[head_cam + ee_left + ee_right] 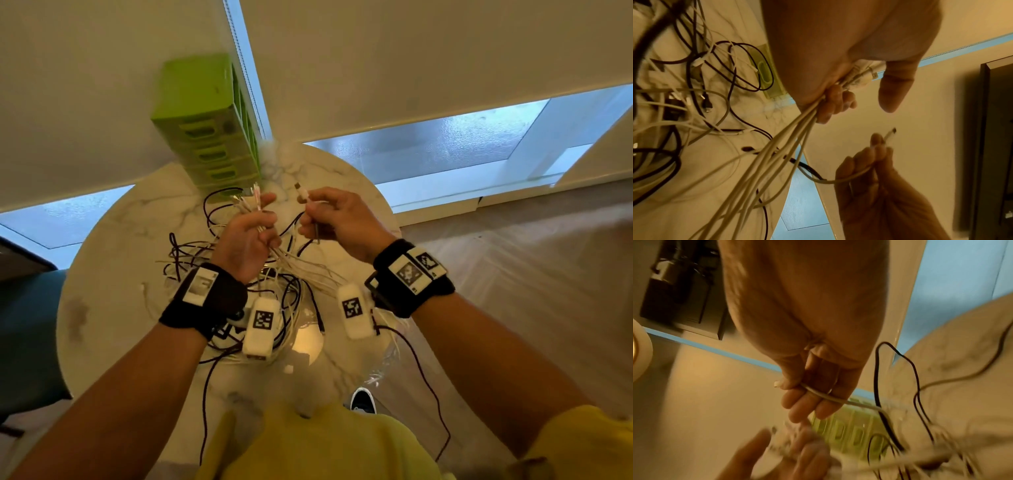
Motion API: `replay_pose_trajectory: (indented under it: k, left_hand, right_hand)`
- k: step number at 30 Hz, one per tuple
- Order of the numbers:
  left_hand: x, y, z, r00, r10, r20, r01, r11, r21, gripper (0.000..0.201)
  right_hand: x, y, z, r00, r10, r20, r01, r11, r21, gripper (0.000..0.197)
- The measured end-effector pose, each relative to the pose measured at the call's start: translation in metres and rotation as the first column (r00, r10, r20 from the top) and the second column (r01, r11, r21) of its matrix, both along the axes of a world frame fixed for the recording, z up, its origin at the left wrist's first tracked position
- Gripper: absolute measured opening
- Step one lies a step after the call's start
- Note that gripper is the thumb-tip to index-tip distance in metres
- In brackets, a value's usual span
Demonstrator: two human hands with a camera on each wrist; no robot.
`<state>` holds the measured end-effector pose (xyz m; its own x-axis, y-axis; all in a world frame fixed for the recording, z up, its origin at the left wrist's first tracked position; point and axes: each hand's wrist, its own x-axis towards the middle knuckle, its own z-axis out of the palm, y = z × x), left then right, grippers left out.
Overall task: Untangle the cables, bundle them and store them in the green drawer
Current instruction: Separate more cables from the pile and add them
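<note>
A yellow shirt (329, 445) fills the view at 6 o'clock in the head view. Above it, both arms reach up over a round marble table (113, 240). Each wrist wears a black band (209, 301) with white tags showing black-and-white square codes; no words on them can be read.

On the table under the hands lies a messy pile of black and white cables (274, 301). The left hand (246, 240) is up over the pile. Its fingers are curled tight around a bunch of white cables (777, 155), and the plug ends (251, 200) stick out at the top beside its straight thumb. Just beside it at 3 o'clock, the right hand (339, 219) pinches 1 white cable (830, 398) between thumb and fingers, with the plug tip (301, 193) poking up. The 2 hands are close but not touching.

Farther back, at 12 o'clock, the green drawer unit (205, 120) stands on the table's far edge, its 3 drawers all shut.
</note>
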<state>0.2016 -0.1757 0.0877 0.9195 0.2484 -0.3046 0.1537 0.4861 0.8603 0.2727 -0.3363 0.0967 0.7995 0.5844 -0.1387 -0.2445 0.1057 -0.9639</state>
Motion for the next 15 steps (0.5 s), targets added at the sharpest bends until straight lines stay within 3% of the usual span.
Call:
replay_pose_trajectory:
  k: [4, 9, 15]
  left_hand:
    - [-0.006, -0.006, -0.002, 0.993, -0.081, 0.089, 0.082, 0.997, -0.012, 0.023]
    - [-0.009, -0.003, -0.004, 0.997, -0.053, 0.061, 0.052, 0.999, 0.016, 0.021]
    - [-0.013, 0.014, 0.003, 0.996, 0.012, 0.090, -0.018, 0.997, 0.071, 0.030]
  right_hand:
    - [-0.020, 0.025, -0.005, 0.996, 0.086, -0.037, -0.084, 0.996, 0.033, 0.012]
    - [-0.025, 0.047, -0.008, 0.996, 0.058, -0.069, -0.055, 0.998, 0.037, 0.026]
    - [-0.021, 0.042, 0.015, 0.979, 0.174, 0.107, -0.138, 0.949, -0.283, 0.035]
